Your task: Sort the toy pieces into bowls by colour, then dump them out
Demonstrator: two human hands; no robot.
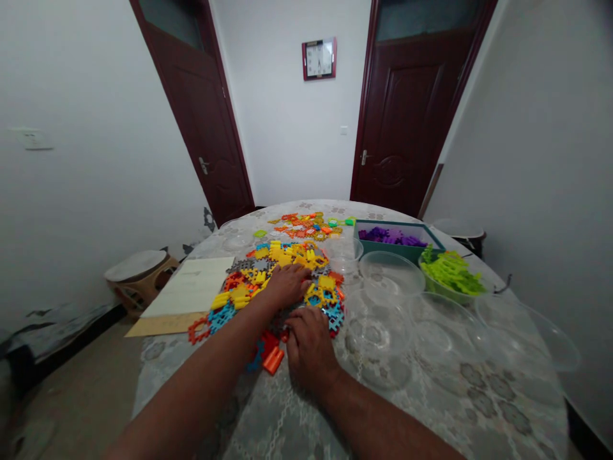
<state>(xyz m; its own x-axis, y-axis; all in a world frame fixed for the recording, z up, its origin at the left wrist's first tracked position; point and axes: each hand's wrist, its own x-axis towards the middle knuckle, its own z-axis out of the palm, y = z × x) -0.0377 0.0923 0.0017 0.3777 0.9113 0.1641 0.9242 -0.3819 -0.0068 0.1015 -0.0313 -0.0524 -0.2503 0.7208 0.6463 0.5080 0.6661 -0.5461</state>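
A heap of colourful plastic interlocking building pieces (pixel 261 265) lies on the round table, in yellow, blue, orange, red and grey. My left hand (pixel 288 284) reaches over the middle of this heap, palm down, its fingers stretched across the yellow and grey pieces. Close in front of it, my right hand (pixel 310 342) is at the heap's near edge with curled fingers. Whatever those fingers close on is hidden beneath them; a bit of red shows by the thumb. An orange tube-shaped piece (pixel 273 361) rests just left of my right hand.
Several clear plastic bowls (pixel 390 275) stand on the right. Behind them are a green box (pixel 400 249) of purple pieces and a bowl of lime-green pieces (pixel 451 273). More pieces (pixel 309 225) lie at the back. Paper sheets (pixel 189 287) lie left; a stool (pixel 138 265) stands beyond.
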